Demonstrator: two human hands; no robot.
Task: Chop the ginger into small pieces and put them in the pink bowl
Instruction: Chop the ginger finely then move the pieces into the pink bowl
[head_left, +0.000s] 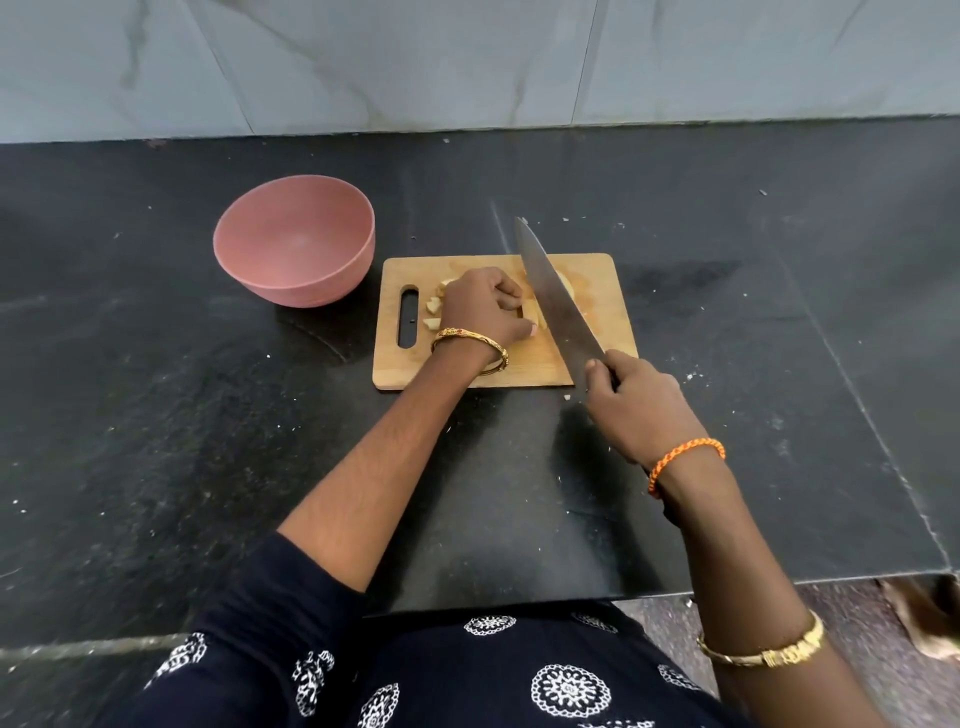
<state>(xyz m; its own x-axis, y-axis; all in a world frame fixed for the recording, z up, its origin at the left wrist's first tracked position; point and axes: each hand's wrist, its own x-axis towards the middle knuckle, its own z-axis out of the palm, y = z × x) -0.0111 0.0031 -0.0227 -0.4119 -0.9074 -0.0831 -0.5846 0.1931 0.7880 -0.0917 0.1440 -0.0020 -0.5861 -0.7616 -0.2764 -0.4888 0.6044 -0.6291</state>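
Your pale yellow ginger (535, 315) lies near the middle of the frame, on the rectangular light wooden chopping board (597, 291), and most of it is hidden under your left hand (483, 306). That hand sits knuckles up with its fingers curled down over the ginger, pinning it to the board, the thumb stretched toward the blade. A few small cut ginger pieces (432, 315) lie just left of your hand, between it and the board's slotted handle hole (408, 316).

Your long steel chef's knife (553, 299) runs diagonally across the board, tip toward the upper middle of the frame and heel toward the lower right, with the flat of the blade just beside your left fingers at the ginger. Whether the edge is touching the ginger cannot be told. Your right hand (631, 402) is wrapped fully round the knife's handle at the board's lower right corner, hiding the handle, with the thumb up near the heel of the blade.

The round pink plastic bowl (249, 270) stands upright just beside the board's upper left corner, and no ginger shows in it.

Everything rests on a black stone countertop (156, 441) speckled with pale crumbs, backed by a grey marbled tile wall (363, 62) across the top of the frame. You wear a gold bangle (470, 349) on the left wrist and an orange braided thread (683, 460) on the right.
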